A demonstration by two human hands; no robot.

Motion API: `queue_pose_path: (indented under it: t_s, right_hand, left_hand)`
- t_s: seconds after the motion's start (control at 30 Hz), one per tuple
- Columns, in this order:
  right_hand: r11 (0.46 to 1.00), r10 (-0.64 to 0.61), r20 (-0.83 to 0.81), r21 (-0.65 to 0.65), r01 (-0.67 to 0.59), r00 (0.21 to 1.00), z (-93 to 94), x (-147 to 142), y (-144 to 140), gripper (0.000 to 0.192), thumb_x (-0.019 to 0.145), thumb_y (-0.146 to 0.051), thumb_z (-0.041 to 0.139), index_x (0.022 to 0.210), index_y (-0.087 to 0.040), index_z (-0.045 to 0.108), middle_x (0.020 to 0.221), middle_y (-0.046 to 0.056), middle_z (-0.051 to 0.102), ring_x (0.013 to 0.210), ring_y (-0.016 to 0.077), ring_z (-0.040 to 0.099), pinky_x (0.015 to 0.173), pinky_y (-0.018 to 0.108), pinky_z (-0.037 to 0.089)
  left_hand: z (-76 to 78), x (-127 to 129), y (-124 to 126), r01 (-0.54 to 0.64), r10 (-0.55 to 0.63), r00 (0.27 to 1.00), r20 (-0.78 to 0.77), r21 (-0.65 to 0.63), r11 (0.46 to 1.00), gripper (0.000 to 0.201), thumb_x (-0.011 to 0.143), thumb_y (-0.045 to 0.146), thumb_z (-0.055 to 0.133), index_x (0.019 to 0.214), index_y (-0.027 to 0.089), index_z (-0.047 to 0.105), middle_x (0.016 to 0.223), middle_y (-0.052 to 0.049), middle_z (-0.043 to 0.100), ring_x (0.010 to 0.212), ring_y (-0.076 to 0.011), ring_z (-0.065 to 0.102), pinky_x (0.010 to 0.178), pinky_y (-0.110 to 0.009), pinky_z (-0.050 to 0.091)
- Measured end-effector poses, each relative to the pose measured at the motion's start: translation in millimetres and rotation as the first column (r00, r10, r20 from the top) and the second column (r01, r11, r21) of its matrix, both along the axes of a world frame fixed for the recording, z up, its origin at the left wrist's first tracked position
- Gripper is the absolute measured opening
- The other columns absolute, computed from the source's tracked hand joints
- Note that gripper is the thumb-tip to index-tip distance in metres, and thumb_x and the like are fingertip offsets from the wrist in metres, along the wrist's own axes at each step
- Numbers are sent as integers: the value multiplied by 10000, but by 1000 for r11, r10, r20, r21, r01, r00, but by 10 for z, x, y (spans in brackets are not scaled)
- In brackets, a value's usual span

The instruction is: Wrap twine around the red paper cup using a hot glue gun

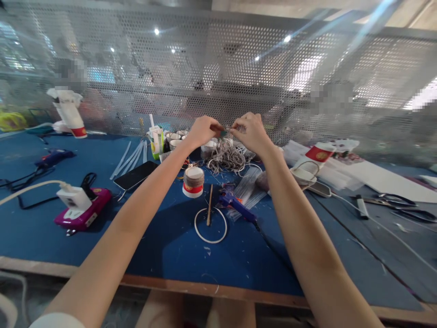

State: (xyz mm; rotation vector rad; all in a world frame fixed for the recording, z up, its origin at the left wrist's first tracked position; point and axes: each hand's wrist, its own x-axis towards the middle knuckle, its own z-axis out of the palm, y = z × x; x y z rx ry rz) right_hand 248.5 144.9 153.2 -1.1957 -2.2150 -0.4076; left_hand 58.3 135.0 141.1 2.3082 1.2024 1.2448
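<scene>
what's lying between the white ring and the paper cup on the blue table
A thin wooden stick lies between the paper cup and white ring, its lower end inside the ring, seen in the head view.

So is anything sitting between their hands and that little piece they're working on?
Nothing visible. The left hand and the right hand both pinch the small piece directly, raised above the pile of cord.

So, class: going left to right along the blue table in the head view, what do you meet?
Purple glue gun → pink power strip → black phone → tape roll → white ring → scissors.
</scene>
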Motion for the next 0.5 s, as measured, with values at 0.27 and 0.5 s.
queue_pose_path:
  t_s: [0.27, 0.5]
  right_hand:
    - [986, -166, 13, -15, 166, 986, -180, 130, 219, 292, 948, -365, 488, 877, -163, 686, 1019, 154, 624, 1112, 358, 518, 995, 573, 369]
    - [976, -160, -42, -157, 152, 986, -321, 280, 350, 339, 937, -364, 497, 738, -181, 702, 757, 83, 642, 892, 251, 574, 951, 428, 409]
  left_hand:
    - [172, -322, -30, 291, -163, 892, 422, -259, 921, 157, 867, 39, 586, 739, 111, 640, 681, -7, 657, 657, -87, 641, 843, -311, 536]
    - [236, -468, -46, 466, -108, 591, 799, -229, 855, 288, 962, 89, 420, 700, 141, 528, 605, 42, 537, 582, -50, 602, 774, -232, 560]
